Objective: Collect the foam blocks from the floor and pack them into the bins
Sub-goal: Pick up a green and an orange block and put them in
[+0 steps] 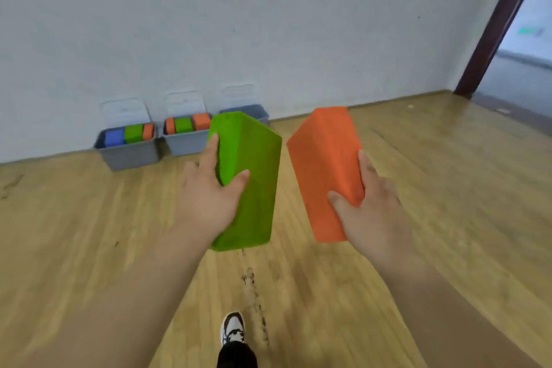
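My left hand (209, 194) grips a green foam block (254, 158) held out in front of me, thumb on its top face. My right hand (367, 203) grips an orange foam block (322, 158) beside it, the two blocks apart. Three grey bins stand against the wall ahead. The left bin (128, 155) holds a blue, a green and an orange block. The middle bin (185, 143) holds two orange blocks and a green one. The right bin (254, 112) is partly hidden behind the green block; its inside is not visible.
Clear lids (125, 112) lean on the white wall behind the bins. Wooden floor (89, 233) stretches between me and the bins, with dark scuffs. My shoe (233, 329) is at the bottom. A dark-framed doorway (501, 24) opens at the far right.
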The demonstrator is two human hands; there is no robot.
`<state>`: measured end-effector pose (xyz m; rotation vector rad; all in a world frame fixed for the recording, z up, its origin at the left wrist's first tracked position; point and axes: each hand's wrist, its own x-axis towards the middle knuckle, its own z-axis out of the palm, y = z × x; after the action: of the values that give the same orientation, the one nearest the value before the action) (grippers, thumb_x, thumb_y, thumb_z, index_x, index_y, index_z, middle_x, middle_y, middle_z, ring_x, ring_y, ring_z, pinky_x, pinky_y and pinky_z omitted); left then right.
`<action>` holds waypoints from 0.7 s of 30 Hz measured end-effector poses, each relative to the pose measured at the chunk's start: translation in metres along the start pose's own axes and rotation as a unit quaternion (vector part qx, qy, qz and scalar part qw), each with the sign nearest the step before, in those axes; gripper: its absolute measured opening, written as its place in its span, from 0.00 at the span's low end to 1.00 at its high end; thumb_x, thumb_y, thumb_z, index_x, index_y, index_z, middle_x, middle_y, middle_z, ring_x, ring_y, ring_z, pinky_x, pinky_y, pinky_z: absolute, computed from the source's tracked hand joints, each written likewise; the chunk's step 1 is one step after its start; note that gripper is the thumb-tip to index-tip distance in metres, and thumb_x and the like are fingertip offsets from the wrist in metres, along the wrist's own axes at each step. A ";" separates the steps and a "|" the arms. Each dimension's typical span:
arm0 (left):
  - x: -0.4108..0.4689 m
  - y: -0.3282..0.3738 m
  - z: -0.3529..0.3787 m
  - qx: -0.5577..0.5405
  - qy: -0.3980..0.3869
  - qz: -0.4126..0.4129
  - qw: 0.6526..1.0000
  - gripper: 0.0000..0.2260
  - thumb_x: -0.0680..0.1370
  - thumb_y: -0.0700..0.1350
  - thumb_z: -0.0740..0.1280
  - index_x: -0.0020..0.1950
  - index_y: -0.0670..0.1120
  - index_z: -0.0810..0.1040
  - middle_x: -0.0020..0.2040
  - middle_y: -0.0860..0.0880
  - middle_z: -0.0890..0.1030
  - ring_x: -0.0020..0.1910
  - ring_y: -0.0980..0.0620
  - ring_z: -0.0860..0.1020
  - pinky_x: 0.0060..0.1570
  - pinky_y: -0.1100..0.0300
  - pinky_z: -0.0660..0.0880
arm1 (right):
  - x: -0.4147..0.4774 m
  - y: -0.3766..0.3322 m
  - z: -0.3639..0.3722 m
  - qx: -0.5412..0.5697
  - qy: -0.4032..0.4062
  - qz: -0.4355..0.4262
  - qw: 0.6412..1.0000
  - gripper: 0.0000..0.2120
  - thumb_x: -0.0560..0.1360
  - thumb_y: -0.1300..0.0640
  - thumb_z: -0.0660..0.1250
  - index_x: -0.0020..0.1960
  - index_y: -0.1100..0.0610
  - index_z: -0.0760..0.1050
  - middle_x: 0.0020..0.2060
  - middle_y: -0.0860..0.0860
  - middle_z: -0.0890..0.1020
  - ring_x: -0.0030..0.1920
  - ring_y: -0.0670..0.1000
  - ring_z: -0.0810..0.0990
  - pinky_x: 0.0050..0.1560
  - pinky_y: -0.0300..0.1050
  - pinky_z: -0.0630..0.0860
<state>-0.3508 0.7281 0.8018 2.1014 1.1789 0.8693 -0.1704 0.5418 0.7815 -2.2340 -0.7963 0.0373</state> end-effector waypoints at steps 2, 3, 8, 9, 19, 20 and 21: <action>0.047 0.016 0.017 -0.029 0.003 0.022 0.999 0.38 0.79 0.60 0.69 0.83 0.63 0.51 0.68 0.44 0.69 0.68 0.44 0.71 0.62 0.56 0.65 | 0.044 -0.012 0.006 0.025 0.027 0.005 0.999 0.42 0.76 0.36 0.67 0.82 0.36 0.47 0.70 0.53 0.69 0.69 0.57 0.71 0.68 0.53 0.68; 0.072 0.020 0.025 -0.039 0.002 0.032 0.999 0.38 0.79 0.60 0.69 0.83 0.64 0.51 0.69 0.45 0.69 0.68 0.45 0.71 0.60 0.57 0.65 | 0.067 -0.018 0.012 0.034 0.039 0.002 0.999 0.42 0.76 0.36 0.67 0.82 0.36 0.47 0.72 0.53 0.69 0.70 0.57 0.71 0.69 0.53 0.68; 0.210 0.030 0.064 -0.089 0.020 0.074 0.993 0.38 0.78 0.60 0.69 0.83 0.63 0.51 0.72 0.46 0.68 0.72 0.47 0.68 0.68 0.54 0.65 | 0.191 -0.048 0.052 0.090 0.084 -0.005 0.992 0.42 0.76 0.37 0.68 0.82 0.36 0.47 0.73 0.52 0.67 0.72 0.54 0.69 0.70 0.51 0.66; 0.239 0.031 0.070 -0.097 0.026 0.079 0.992 0.39 0.78 0.59 0.70 0.83 0.62 0.51 0.71 0.46 0.68 0.71 0.48 0.68 0.68 0.55 0.64 | 0.218 -0.056 0.059 0.101 0.088 -0.009 0.991 0.42 0.76 0.38 0.68 0.82 0.36 0.47 0.73 0.53 0.67 0.72 0.54 0.68 0.70 0.51 0.65; 0.468 0.054 0.151 -0.091 0.007 0.062 0.994 0.37 0.81 0.57 0.68 0.84 0.61 0.49 0.74 0.46 0.65 0.66 0.53 0.67 0.63 0.59 0.62 | 0.445 -0.080 0.123 0.141 0.048 0.034 0.988 0.40 0.78 0.37 0.66 0.81 0.32 0.44 0.71 0.50 0.64 0.60 0.49 0.70 0.57 0.45 0.67; 0.484 0.053 0.165 -0.091 0.008 0.056 0.994 0.37 0.81 0.57 0.68 0.84 0.60 0.49 0.75 0.46 0.65 0.70 0.51 0.66 0.65 0.58 0.62 | 0.466 -0.074 0.130 0.146 0.041 0.039 0.988 0.40 0.78 0.36 0.66 0.80 0.31 0.44 0.71 0.48 0.64 0.57 0.47 0.69 0.56 0.45 0.67; 0.499 0.051 0.180 -0.090 0.012 0.048 0.995 0.37 0.81 0.57 0.68 0.84 0.60 0.49 0.76 0.46 0.64 0.72 0.50 0.65 0.66 0.58 0.61 | 0.487 -0.066 0.138 0.150 0.035 0.042 0.987 0.40 0.78 0.36 0.66 0.80 0.30 0.44 0.70 0.48 0.64 0.56 0.47 0.69 0.56 0.45 0.68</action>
<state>0.0116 1.1147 0.8562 2.0201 0.9782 1.0073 0.1509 0.9354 0.8282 -1.9711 -0.6132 0.1112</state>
